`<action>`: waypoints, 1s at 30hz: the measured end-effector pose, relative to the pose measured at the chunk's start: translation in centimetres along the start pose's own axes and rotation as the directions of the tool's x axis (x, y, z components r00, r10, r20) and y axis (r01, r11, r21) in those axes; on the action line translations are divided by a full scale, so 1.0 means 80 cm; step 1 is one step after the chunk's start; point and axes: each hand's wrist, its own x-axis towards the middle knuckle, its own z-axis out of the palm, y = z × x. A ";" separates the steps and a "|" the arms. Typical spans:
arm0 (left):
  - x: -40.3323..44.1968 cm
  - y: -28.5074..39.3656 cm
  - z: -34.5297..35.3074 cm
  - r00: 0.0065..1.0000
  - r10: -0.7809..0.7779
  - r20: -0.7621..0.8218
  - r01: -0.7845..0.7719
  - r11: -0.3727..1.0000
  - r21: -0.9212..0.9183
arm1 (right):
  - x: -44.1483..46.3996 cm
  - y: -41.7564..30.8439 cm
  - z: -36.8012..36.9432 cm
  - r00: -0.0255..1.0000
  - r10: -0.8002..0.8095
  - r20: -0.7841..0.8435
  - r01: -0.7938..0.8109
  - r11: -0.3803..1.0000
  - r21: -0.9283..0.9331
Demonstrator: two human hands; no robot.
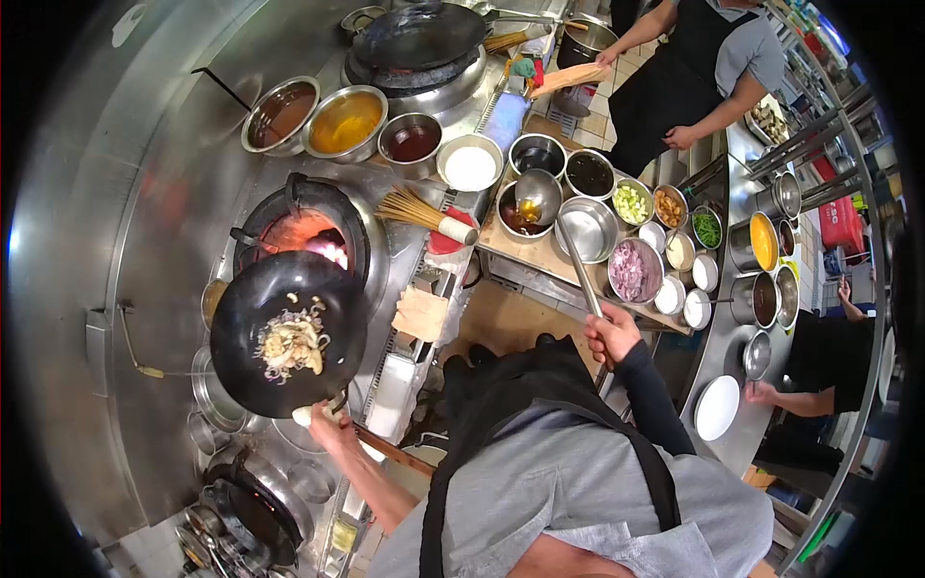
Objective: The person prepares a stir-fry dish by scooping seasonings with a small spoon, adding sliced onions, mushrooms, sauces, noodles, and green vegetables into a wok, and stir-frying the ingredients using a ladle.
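My left hand [330, 430] is closed round the handle side of a black wok [236, 332], with something white, perhaps a cloth, at the grip. The wok is tilted beside the burner [356, 231], where flames glow. Inside it lie pale pieces of food [294, 345] with purple onion-like slivers. My right hand [612, 334] grips the long handle of a metal ladle [538, 197]. The ladle's bowl is over a pot of dark red-brown sauce [511, 220], with some yellowish liquid showing in it. An empty-looking steel bowl [588, 229] stands beside it.
Bowls of chopped onion [635, 271], green pieces [631, 204] and white powders crowd the side counter. A bamboo brush [424, 214] lies by the burner. Another wok [416, 37] sits at the back. One co-worker [674, 72] holds a wooden board; another person's hand [761, 393] holds a strainer-like ladle.
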 end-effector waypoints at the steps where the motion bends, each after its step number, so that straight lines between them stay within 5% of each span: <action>1: 0.005 -0.009 0.002 0.998 -0.054 0.036 0.056 0.997 -0.045 | -0.009 -0.004 0.002 1.000 0.002 0.005 -0.002 0.999 0.050; 5: 0.054 -0.066 0.042 0.955 -0.192 0.226 0.256 0.919 -0.301 | -0.036 -0.038 0.001 0.992 0.034 0.125 -0.046 0.995 0.092; 11: 0.083 -0.131 0.163 0.975 -0.102 0.198 0.181 0.880 -0.438 | -0.017 -0.099 0.065 0.894 0.151 0.421 -0.101 0.985 -0.138; 15: 0.111 -0.143 0.199 0.988 -0.044 0.150 0.114 0.857 -0.502 | 0.050 -0.077 0.146 0.871 0.099 0.481 0.102 0.922 -0.375; 16: 0.117 -0.142 0.205 0.991 -0.047 0.123 0.102 0.867 -0.488 | 0.062 -0.066 0.159 0.849 0.003 0.529 0.282 0.843 -0.458; 17: 0.104 -0.134 0.212 0.993 -0.054 0.103 0.096 0.879 -0.466 | 0.085 -0.066 0.164 0.837 0.003 0.547 0.426 0.625 -0.654; 19: 0.045 -0.114 0.226 0.982 -0.185 0.040 0.182 0.871 -0.456 | 0.104 -0.088 0.164 0.614 -0.198 0.764 0.788 0.095 -0.608; 20: 0.004 -0.101 0.236 0.974 -0.220 -0.062 0.158 0.842 -0.515 | 0.099 -0.120 0.170 0.587 -0.107 0.803 0.810 0.066 -0.583; 23: -0.081 -0.070 0.226 0.942 -0.224 0.251 0.326 0.792 -0.516 | 0.070 -0.235 0.184 0.580 0.217 0.785 0.813 -0.105 -0.572; 25: -0.046 -0.085 0.242 0.981 -0.167 0.103 0.195 0.768 -0.610 | 0.105 -0.239 0.202 0.478 0.287 0.830 0.878 -0.144 -0.456; 27: 0.011 -0.115 0.253 0.983 -0.164 0.087 0.185 0.814 -0.551 | 0.176 -0.193 0.238 0.338 0.227 0.913 0.939 -0.143 -0.312; 30: 0.020 -0.170 0.266 0.991 -0.136 0.004 0.115 0.822 -0.558 | 0.253 -0.119 0.293 0.349 0.082 0.934 0.921 -0.213 -0.325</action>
